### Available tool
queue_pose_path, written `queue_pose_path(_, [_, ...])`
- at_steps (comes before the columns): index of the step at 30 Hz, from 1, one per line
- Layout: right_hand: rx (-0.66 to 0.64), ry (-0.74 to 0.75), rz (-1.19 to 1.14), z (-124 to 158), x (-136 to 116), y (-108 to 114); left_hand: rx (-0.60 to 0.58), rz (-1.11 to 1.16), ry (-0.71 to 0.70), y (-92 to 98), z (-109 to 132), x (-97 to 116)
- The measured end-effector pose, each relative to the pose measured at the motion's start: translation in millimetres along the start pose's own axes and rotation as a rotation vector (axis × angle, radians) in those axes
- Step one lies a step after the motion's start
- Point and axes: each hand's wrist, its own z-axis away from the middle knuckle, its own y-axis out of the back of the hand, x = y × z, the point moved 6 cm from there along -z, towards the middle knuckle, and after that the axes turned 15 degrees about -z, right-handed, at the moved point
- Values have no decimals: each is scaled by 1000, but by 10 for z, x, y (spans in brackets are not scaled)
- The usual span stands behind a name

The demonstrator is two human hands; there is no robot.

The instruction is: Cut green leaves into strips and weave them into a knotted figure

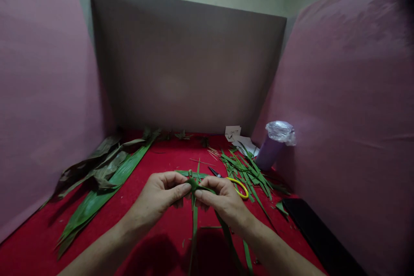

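Observation:
Both hands meet over the red cloth (155,159), pinching a folded green leaf strip (194,184) between them. My left hand (160,194) is closed on the strip's left side, thumb and fingers pressed together. On the right side, my right hand (220,196) is likewise closed on it. Long tails of the strip (194,233) hang down toward me between my wrists. Scissors with a yellow handle (237,186) lie just behind my right hand.
A pile of cut green strips (249,170) lies at the right. Long whole leaves and dry leaves (103,172) lie at the left. A purple cup with a plastic-wrapped top (273,146) stands by the right wall, white paper (237,136) behind. A black flat object (317,233) lies at the right front. Pink walls enclose the space.

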Motion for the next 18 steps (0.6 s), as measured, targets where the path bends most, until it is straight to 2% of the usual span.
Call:
queue_pose_path(7, [18, -87, -76, -30, 139, 129, -84, 51, 30, -120, -114, -106])
queue_pose_path(11, [58, -38, 9, -12, 169, 204, -146, 12, 55, -173, -179, -152])
queue_pose_path(14, [84, 9, 66, -3, 193, 236, -177, -32, 22, -185, -210, -179])
queue_pose_path(18, [66, -28, 96, -7, 251, 241, -209, -28, -10, -193, -215, -251])
